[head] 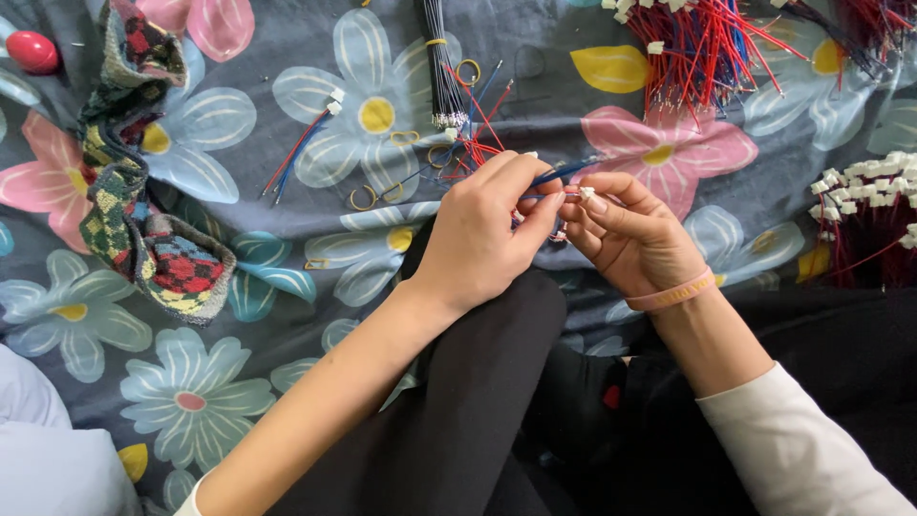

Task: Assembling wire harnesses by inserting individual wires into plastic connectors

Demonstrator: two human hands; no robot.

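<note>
My left hand (482,234) pinches thin blue and red wires (571,170) between thumb and fingers. Touching it, my right hand (630,234) holds a small white plastic connector (586,192) at the wire ends; a pink band circles that wrist. Both hands hover over my black-trousered knee (478,382) and a grey flowered cloth (287,287). Just beyond the fingers lies a loose heap of red and blue wires (468,143) with yellow rubber bands (363,198).
A black wire bundle (442,67) lies at top centre. Red wires with white connectors (702,48) pile up at top right, more at the right edge (864,205). A chequered knitted cloth (134,191) and a red egg-shaped object (31,51) lie left.
</note>
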